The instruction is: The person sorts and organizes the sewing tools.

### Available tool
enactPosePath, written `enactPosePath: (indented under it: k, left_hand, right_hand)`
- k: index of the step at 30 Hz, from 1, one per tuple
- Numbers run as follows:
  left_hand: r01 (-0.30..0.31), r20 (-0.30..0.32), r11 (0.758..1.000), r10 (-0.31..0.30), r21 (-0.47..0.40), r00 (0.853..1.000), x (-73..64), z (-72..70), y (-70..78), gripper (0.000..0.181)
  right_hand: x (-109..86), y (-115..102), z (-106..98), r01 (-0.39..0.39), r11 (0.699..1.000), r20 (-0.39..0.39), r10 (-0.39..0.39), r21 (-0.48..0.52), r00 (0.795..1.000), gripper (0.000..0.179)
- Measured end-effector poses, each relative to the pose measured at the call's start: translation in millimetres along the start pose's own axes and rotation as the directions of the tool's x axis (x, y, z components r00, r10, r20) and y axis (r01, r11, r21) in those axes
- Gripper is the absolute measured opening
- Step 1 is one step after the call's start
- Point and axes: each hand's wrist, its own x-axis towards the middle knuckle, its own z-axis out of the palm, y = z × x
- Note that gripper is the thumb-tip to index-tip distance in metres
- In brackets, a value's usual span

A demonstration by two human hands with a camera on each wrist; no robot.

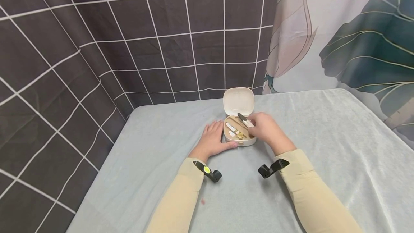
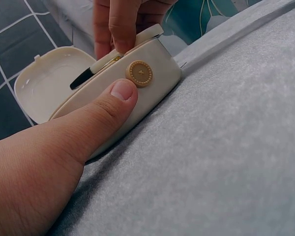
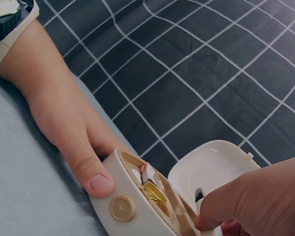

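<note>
A small cream sewing box [image 1: 249, 142] stands on the cloth with its lid [image 1: 238, 100] raised at the back. My left hand [image 1: 212, 141] rests against its left side, fingers straight, with the thumb touching the front wall beside the tan button-shaped catch [image 2: 139, 73]. My right hand [image 1: 266, 130] pinches a slim white tool with a dark tip [image 1: 242, 117] over the right part of the box; its exact kind is partly hidden by the fingers. In the tan tray lie a gold round piece [image 3: 155, 194], a white strip [image 1: 230, 128] and small white discs [image 1: 231, 133].
A pale blue-grey cloth [image 1: 145, 161] covers the table. Behind and to the left hangs a dark curtain [image 1: 129, 28] with white grid lines, and at the right a leaf-patterned curtain [image 1: 323, 17]. Both wrists carry black camera mounts [image 1: 273, 168].
</note>
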Motion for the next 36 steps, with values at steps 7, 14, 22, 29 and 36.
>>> enactPosePath:
  k: [7,14,22,29,36]
  left_hand:
    - [0.005,0.008,1.000,-0.005,-0.011,1.000,-0.8,-0.9,0.7,0.110]
    - [0.001,0.007,1.000,-0.001,-0.012,1.000,-1.1,-1.5,1.1,0.111]
    - [-0.001,0.002,1.000,0.001,-0.005,1.000,-0.9,-1.0,0.9,0.111]
    - [-0.006,-0.006,1.000,0.006,-0.012,1.000,-1.6,-1.5,1.4,0.110]
    - [-0.004,-0.005,1.000,0.004,-0.015,1.000,-1.8,-1.6,2.0,0.109]
  right_hand:
    - [0.2,-4,5,0.033,0.999,0.017,-0.033,0.002,0.999,0.040]
    - [0.6,-6,10,0.073,0.997,0.019,-0.073,0.003,0.997,0.035]
    - [0.0,-7,14,0.086,0.996,0.003,-0.086,-0.010,0.996,0.036]
    - [-1.3,-9,15,0.118,0.993,-0.023,-0.119,-0.026,0.993,0.022]
    - [-2.8,-11,17,0.160,0.986,-0.055,-0.162,-0.044,0.985,0.022]
